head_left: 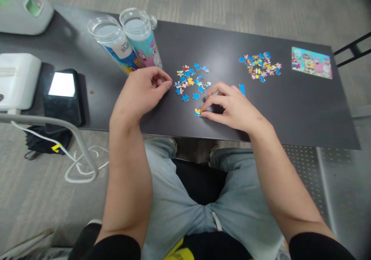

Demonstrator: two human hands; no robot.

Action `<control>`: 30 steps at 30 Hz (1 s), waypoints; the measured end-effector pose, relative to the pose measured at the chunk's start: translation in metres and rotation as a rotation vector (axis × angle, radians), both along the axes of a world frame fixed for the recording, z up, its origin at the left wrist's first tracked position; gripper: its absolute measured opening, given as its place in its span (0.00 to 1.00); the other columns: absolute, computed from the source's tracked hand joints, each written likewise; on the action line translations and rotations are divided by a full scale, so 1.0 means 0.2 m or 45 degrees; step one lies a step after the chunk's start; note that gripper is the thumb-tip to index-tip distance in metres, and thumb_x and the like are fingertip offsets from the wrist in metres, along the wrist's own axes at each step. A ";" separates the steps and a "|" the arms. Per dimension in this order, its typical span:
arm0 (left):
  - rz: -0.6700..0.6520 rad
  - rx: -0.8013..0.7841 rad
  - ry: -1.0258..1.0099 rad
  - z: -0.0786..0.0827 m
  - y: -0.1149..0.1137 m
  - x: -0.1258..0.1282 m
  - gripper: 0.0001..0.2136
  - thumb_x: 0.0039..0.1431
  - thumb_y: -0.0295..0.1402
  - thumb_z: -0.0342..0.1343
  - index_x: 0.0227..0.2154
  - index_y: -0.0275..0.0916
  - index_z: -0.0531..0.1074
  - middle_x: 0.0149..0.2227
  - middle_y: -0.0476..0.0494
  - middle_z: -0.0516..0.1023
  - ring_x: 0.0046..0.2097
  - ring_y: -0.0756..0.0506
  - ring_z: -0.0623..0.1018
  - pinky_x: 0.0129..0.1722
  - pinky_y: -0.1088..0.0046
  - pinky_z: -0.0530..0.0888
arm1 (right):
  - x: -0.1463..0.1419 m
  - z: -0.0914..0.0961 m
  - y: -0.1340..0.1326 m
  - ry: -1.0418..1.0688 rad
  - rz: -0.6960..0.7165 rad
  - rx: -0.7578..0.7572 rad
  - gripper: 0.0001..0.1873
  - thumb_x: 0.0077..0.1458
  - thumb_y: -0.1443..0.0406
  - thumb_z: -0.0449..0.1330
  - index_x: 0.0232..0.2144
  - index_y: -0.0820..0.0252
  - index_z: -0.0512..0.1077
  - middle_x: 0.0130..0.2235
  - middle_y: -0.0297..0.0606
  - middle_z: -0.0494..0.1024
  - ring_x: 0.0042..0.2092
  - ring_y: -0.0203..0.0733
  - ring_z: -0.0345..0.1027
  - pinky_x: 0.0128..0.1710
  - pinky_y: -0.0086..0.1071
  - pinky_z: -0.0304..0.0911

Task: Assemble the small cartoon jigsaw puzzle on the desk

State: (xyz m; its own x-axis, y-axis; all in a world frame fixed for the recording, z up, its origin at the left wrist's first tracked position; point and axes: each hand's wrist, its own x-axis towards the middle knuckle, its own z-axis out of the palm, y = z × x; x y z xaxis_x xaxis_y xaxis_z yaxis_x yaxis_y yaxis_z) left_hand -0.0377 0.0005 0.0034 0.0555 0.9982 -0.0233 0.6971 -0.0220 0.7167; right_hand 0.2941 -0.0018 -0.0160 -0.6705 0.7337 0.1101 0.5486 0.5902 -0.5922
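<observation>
Between the thumb and fingertips of my right hand (232, 105) is a small yellow-and-blue jigsaw puzzle piece (198, 112), low over or on the table near its front edge. My fingers partly cover it. My left hand (145, 90) is curled, thumb and index tips close together, with nothing visible in them. It hovers or rests just left of a loose pile of puzzle pieces (190, 81), mostly blue with some yellow and pink. A blue piece (242, 89) lies behind my right hand, partly hidden by it.
A second pile of puzzle pieces (261, 66) lies farther right, near a cartoon picture card (311, 63). Two clear-topped cartoon canisters (142, 39) stand behind my left hand. On the dark table (313, 113), a black device with a lit screen (62, 94) and white equipment (19, 80) sit left.
</observation>
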 end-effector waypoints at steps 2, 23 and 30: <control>-0.003 -0.006 0.013 -0.01 0.01 -0.01 0.10 0.72 0.44 0.70 0.48 0.47 0.90 0.37 0.45 0.83 0.39 0.40 0.76 0.43 0.58 0.74 | 0.02 -0.01 0.00 0.034 0.001 -0.012 0.01 0.77 0.55 0.77 0.48 0.36 0.91 0.62 0.44 0.89 0.63 0.69 0.86 0.65 0.67 0.74; -0.054 0.069 0.204 -0.06 0.13 0.25 0.07 0.72 0.37 0.77 0.49 0.49 0.91 0.58 0.41 0.88 0.54 0.34 0.84 0.56 0.54 0.80 | 0.12 0.04 0.12 0.096 -0.208 0.001 0.08 0.76 0.47 0.76 0.48 0.36 0.92 0.53 0.43 0.91 0.40 0.60 0.81 0.49 0.61 0.75; -0.036 0.093 0.213 -0.07 0.13 0.27 0.08 0.69 0.40 0.80 0.48 0.50 0.91 0.58 0.42 0.89 0.57 0.32 0.85 0.57 0.53 0.80 | 0.10 0.02 0.12 0.074 -0.191 -0.004 0.08 0.76 0.46 0.77 0.49 0.34 0.93 0.54 0.42 0.93 0.40 0.60 0.81 0.52 0.64 0.76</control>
